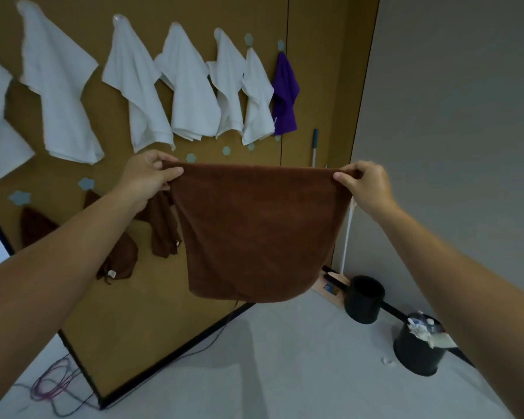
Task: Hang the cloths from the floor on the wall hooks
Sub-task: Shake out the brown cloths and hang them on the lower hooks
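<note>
A brown cloth (254,231) hangs spread out in front of the brown wall. My left hand (147,176) pinches its upper left corner and my right hand (365,186) pinches its upper right corner. On the upper row of hooks hang several white cloths (133,86) and one purple cloth (283,95). Lower down, other brown cloths (162,228) hang on the wall, partly hidden by my left arm. Grey flower-shaped hooks (191,157) (226,150) on the lower row show just above the held cloth.
A mop handle (315,146) leans in the corner by the grey wall. Two black buckets (364,299) (418,347) stand on the floor at the right. Loose cables (55,385) lie on the floor at the lower left.
</note>
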Demonstrator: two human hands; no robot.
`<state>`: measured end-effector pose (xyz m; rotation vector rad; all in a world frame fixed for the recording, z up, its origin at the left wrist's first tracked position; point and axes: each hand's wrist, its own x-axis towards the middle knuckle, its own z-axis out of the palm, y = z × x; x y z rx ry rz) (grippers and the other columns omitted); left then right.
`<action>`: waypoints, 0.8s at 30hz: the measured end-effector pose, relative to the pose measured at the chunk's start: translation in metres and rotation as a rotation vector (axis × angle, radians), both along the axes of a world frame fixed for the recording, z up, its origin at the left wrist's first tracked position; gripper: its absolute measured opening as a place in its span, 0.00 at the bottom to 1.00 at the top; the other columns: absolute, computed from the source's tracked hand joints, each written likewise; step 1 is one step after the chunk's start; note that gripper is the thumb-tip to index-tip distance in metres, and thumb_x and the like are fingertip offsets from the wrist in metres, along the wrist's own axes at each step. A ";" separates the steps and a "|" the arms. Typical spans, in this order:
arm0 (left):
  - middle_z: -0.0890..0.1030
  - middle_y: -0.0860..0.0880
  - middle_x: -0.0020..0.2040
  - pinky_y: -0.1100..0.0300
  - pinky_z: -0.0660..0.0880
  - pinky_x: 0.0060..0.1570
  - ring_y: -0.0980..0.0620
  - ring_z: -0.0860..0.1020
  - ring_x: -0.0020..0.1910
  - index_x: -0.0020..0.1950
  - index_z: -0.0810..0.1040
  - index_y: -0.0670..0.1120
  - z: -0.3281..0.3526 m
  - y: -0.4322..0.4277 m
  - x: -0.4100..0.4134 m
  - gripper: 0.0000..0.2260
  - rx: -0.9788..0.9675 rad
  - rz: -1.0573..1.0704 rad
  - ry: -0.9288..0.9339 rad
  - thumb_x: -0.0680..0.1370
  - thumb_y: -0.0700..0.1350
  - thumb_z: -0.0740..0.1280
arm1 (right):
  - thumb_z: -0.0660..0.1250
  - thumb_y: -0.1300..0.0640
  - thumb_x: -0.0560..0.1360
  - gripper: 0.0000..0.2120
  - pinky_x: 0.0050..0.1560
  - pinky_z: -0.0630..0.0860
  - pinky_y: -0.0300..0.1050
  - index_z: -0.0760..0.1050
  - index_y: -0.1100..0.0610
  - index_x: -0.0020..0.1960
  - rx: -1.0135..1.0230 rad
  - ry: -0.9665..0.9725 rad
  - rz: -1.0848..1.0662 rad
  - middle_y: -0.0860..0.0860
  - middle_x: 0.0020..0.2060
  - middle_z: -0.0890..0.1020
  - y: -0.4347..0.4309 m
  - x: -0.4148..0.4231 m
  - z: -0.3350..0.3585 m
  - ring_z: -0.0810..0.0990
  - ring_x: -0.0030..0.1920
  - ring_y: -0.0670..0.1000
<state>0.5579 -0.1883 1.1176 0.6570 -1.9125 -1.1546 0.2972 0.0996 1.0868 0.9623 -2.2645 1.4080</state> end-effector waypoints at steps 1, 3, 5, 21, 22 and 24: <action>0.77 0.54 0.42 0.69 0.77 0.35 0.63 0.79 0.34 0.45 0.76 0.49 -0.001 -0.006 -0.011 0.07 0.001 0.008 0.007 0.76 0.37 0.70 | 0.72 0.54 0.75 0.05 0.43 0.67 0.37 0.81 0.54 0.49 -0.002 0.004 0.001 0.52 0.46 0.77 -0.009 -0.011 -0.001 0.74 0.46 0.49; 0.77 0.52 0.44 0.69 0.77 0.34 0.62 0.79 0.35 0.51 0.76 0.45 -0.004 -0.023 -0.033 0.06 0.005 0.026 0.020 0.77 0.37 0.70 | 0.72 0.54 0.75 0.05 0.40 0.66 0.32 0.80 0.54 0.48 0.001 0.013 0.004 0.53 0.46 0.77 -0.027 -0.034 -0.003 0.74 0.46 0.49; 0.77 0.49 0.50 0.65 0.76 0.41 0.56 0.78 0.46 0.56 0.75 0.44 -0.006 -0.046 -0.056 0.09 0.028 0.036 -0.006 0.77 0.39 0.70 | 0.71 0.54 0.75 0.04 0.39 0.66 0.31 0.78 0.54 0.47 0.001 0.018 0.009 0.53 0.47 0.78 -0.046 -0.058 -0.002 0.75 0.47 0.50; 0.78 0.47 0.51 0.67 0.67 0.44 0.52 0.74 0.48 0.45 0.80 0.42 -0.035 -0.194 -0.228 0.03 -0.335 -0.030 -0.326 0.74 0.40 0.72 | 0.62 0.56 0.81 0.06 0.36 0.68 0.37 0.69 0.55 0.46 0.123 -0.033 0.111 0.46 0.39 0.74 -0.202 -0.219 -0.032 0.73 0.39 0.45; 0.76 0.49 0.52 0.65 0.67 0.48 0.53 0.73 0.50 0.45 0.79 0.42 -0.036 -0.198 -0.235 0.04 -0.328 -0.010 -0.324 0.75 0.41 0.72 | 0.61 0.57 0.81 0.04 0.37 0.68 0.36 0.69 0.55 0.48 0.125 -0.038 0.130 0.47 0.40 0.75 -0.210 -0.225 -0.033 0.74 0.41 0.46; 0.77 0.50 0.48 0.64 0.69 0.45 0.52 0.75 0.49 0.45 0.76 0.44 -0.040 -0.206 -0.247 0.04 -0.312 0.015 -0.332 0.76 0.41 0.70 | 0.60 0.60 0.82 0.01 0.40 0.69 0.33 0.69 0.56 0.52 0.114 -0.040 0.174 0.48 0.45 0.76 -0.227 -0.240 -0.037 0.75 0.46 0.48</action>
